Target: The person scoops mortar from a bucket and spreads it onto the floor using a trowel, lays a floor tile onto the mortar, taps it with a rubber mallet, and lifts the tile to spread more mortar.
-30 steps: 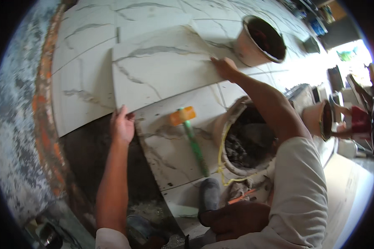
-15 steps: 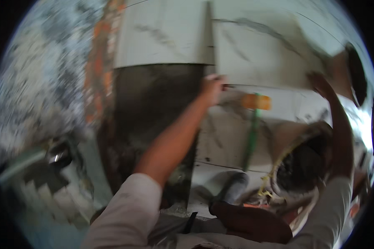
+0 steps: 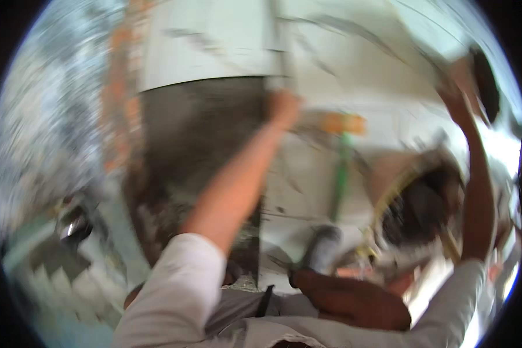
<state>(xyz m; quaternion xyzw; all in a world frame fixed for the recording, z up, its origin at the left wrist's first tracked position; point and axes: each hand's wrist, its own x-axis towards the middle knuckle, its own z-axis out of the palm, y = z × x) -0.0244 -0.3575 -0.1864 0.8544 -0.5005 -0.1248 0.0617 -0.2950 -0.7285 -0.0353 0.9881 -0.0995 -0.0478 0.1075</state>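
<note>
A large white tile with grey veins (image 3: 354,58) lies in front of me, its near edge toward me. My left hand (image 3: 284,109) is closed at the tile's near left corner, next to a dark bare patch of floor (image 3: 197,133). At the tile's right side my right hand (image 3: 455,98) has its fingers bent around the edge, smeared by motion. Just nearer than the tile, a mallet (image 3: 343,124) with an orange head and green handle lies on other pale tiles. Both hands' fingertips are partly hidden.
A tan bucket (image 3: 388,180) with a dark inside stands tilted at right, near my right forearm. Another round vessel (image 3: 484,87) is at the far right. Left are a mottled surface (image 3: 46,116), a brick-red strip (image 3: 119,87) and a shiny metal object (image 3: 74,225). My foot (image 3: 322,246) rests on tile.
The whole view has shifted, so the floor and mallet appear farther up and left. My right hand has moved a little rightward and away; my left hand stays at the tile's corner.
</note>
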